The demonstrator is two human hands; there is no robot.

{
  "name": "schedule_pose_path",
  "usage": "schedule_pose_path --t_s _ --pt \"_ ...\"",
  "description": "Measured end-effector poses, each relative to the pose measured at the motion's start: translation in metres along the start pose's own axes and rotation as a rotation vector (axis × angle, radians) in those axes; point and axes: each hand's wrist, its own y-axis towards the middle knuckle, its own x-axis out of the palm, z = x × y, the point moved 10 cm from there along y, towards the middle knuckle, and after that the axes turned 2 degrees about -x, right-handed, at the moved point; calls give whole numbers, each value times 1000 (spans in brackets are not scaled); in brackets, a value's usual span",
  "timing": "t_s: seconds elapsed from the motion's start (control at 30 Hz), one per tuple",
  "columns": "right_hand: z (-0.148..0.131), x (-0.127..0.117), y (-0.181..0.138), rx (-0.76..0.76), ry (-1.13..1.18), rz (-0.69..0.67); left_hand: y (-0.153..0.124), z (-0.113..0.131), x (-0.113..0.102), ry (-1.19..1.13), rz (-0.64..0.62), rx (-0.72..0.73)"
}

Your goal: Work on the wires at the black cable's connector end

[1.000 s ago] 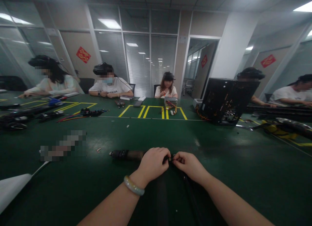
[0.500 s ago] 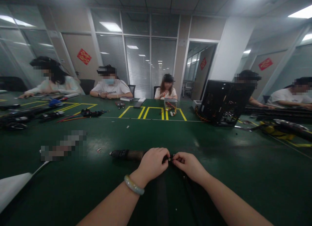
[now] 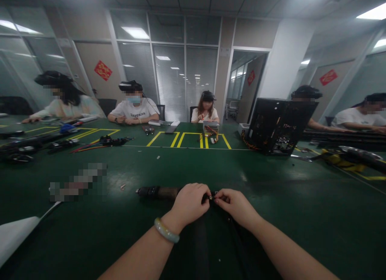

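Observation:
A dark cylindrical tool (image 3: 164,192) with a brownish middle section and a narrow metal tip lies crosswise on the table in front of me. My left hand (image 3: 193,201), with a bangle at the wrist, is closed over its right end and hides that part. Between my fingertips shows a tiny brass-coloured piece (image 3: 210,197). Just right of it, my right hand (image 3: 233,203) is closed in a pinch; what its fingers hold is too small and dark to name. A long dark strip or cable (image 3: 232,227) runs from below the right hand towards me.
The green table (image 3: 144,239) bears a black computer case (image 3: 279,127) at the back right. Dark tools and coloured wires (image 3: 104,141) lie at the left, white paper (image 3: 18,235) at the near left. Several people sit across the table.
Both hands keep almost the same place, with the fingertips and the brass-coloured piece shifted very slightly right. The cylindrical tool stays put.

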Motion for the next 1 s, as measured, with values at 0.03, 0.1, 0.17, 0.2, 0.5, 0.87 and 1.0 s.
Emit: schedule_pose_path --t_s 0.03,0.1,0.17,0.2,0.5,0.87,1.0 --pt "0 0 0 1 -4 0 0 0 0 3 -1 1" --pt "-1 0 0 1 -15 -1 0 1 -1 7 0 9" --pt "-1 0 0 9 -19 -1 0 2 -1 4 2 19" --pt "-1 0 0 18 -19 -3 0 2 -1 1 3 21" --pt "6 -2 -1 74 -9 19 1 4 -2 8 5 17" --pt "11 1 0 62 -28 11 0 -5 3 -13 -4 -34" --pt "8 1 0 45 -47 -5 -1 -1 1 12 5 -15"
